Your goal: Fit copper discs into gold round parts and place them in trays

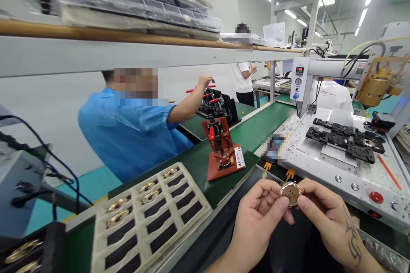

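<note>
we find the round, shiny gold-toned case (290,193) between both hands, face toward us, its small markings illegible. left hand (256,219) and right hand (325,211) pinch opposite edges, fingers nearly closed; we cannot see the case's underside. the tray (179,239) beyond is cut off below.

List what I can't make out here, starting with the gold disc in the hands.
All in the head view:
Gold disc, held by the left hand and right hand: far side faces away; markings too small to read.
White label on the red fixture: print too small.
Black box, lower left: cut off by the left and bottom edges.
</note>
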The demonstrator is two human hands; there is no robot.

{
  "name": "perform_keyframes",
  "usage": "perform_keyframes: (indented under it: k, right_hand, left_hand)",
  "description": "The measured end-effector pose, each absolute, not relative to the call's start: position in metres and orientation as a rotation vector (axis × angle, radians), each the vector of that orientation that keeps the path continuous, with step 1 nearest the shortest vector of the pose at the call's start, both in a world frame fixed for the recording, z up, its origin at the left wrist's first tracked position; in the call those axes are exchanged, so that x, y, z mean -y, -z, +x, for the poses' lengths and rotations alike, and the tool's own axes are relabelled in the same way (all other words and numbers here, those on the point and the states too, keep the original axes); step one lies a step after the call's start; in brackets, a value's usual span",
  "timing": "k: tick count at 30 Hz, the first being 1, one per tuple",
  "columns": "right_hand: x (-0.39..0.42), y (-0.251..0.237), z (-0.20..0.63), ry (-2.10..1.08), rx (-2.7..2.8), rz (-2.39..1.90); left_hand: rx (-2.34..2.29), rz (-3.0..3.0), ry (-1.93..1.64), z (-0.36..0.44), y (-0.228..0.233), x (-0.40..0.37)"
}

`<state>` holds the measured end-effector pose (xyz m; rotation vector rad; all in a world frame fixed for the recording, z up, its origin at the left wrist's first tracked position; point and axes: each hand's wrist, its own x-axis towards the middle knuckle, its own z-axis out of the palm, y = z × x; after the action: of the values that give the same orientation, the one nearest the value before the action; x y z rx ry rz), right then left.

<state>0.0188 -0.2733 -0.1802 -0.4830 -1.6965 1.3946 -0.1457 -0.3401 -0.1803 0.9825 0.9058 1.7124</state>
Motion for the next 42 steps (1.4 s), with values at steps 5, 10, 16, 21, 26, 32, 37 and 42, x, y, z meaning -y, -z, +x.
perform_keyframes:
  k: [5, 10, 16, 21, 26, 32, 37, 42]
  right_hand:
    - [0.262, 0.177, 0.014, -1.432, 1.762, -0.416]
    - [0.259, 0.177, 0.010, -1.450, 1.775, -0.413]
    - [0.264, 0.173, 0.003, -1.473, 1.740, -0.394]
    - [0.262, 0.174, 0.004, -1.467, 1.789, -0.381]
    - [0.263, 0.177, 0.004, -1.486, 1.791, -0.380]
    - [0.267, 0.176, 0.002, -1.434, 1.709, -0.450]
    - [0.263, 0.177, 0.005, -1.406, 1.775, -0.424]
    - [0.261, 0.180, 0.006, -1.372, 1.784, -0.467]
  left_hand:
    - [-0.896, 0.999, -1.739, -0.151, 0.176, 0.334]
    - [-0.909, 0.999, -1.752, -0.155, 0.177, 0.334]
    - [-0.880, 0.976, -1.750, -0.160, 0.181, 0.335]
    - [-0.859, 0.969, -1.742, -0.161, 0.182, 0.335]
    - [-0.880, 0.963, -1.738, -0.161, 0.181, 0.336]
    - [-0.898, 0.941, -1.729, -0.159, 0.180, 0.337]
    - [-0.907, 0.945, -1.723, -0.158, 0.182, 0.335]
    - [-0.917, 0.943, -1.730, -0.156, 0.183, 0.334]
